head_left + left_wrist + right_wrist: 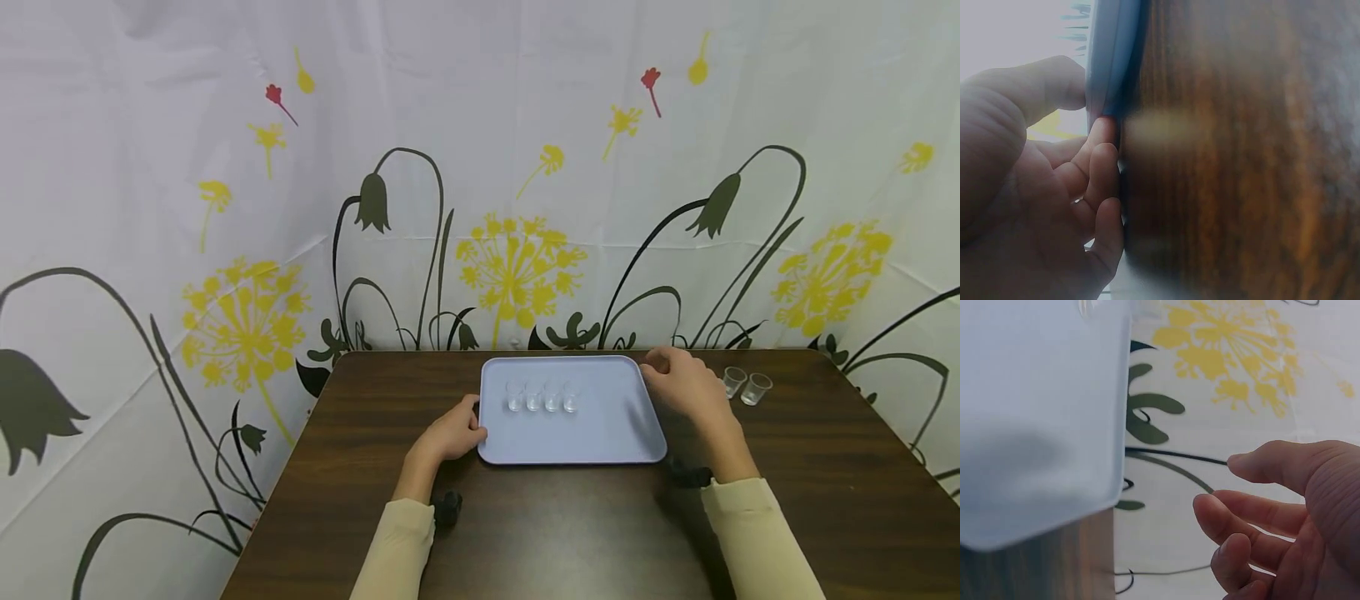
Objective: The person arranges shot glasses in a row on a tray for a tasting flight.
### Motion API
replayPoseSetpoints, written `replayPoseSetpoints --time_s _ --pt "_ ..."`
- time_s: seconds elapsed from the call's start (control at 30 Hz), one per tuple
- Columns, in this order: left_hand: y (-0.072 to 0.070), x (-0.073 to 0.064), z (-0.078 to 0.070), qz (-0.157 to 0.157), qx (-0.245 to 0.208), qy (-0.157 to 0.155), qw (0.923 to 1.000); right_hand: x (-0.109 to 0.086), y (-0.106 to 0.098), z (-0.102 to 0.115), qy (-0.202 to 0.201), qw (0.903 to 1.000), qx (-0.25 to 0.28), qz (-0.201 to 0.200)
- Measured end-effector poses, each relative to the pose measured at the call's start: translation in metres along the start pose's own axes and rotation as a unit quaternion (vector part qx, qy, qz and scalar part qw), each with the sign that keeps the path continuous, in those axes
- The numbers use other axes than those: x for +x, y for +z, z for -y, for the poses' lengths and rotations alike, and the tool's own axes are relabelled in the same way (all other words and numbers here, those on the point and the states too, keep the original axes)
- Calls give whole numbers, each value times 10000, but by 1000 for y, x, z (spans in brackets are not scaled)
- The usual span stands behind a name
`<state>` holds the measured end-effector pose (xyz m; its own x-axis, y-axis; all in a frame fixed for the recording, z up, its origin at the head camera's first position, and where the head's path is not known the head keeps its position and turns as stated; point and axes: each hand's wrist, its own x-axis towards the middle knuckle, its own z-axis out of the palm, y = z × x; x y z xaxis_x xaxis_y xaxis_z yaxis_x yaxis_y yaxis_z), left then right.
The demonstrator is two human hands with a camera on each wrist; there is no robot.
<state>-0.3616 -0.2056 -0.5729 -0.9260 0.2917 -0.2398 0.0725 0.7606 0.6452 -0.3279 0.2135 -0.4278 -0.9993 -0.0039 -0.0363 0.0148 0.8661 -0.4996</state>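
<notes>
A light blue tray lies on the dark wooden table, with several small clear glasses standing in a row on its left half. At the tray's left edge my left hand grips the rim; the left wrist view has the thumb on the upper side and the fingertips tucked at the underside. My right hand hovers by the tray's far right corner. In the right wrist view its loosely bent fingers hold nothing and stand apart from the tray's edge.
Just right of my right hand, two clear glasses stand on the table, one of them partly behind the hand. A white curtain with printed flowers hangs along the table's far edge. Dark bands sit at my wrists.
</notes>
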Motion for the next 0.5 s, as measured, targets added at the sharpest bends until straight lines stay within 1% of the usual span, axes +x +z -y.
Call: replayPoseSetpoints --time_s 0.1,0.23,0.5 --pt "1 4 3 -1 -16 22 10000 -1 -5 -7 14 10000 8 -59" --pt "2 7 5 63 -28 37 10000 -3 -8 -19 154 9999 -49 22" --pt "1 3 3 18 -21 -49 10000 -6 -17 -45 419 9989 -187 43"
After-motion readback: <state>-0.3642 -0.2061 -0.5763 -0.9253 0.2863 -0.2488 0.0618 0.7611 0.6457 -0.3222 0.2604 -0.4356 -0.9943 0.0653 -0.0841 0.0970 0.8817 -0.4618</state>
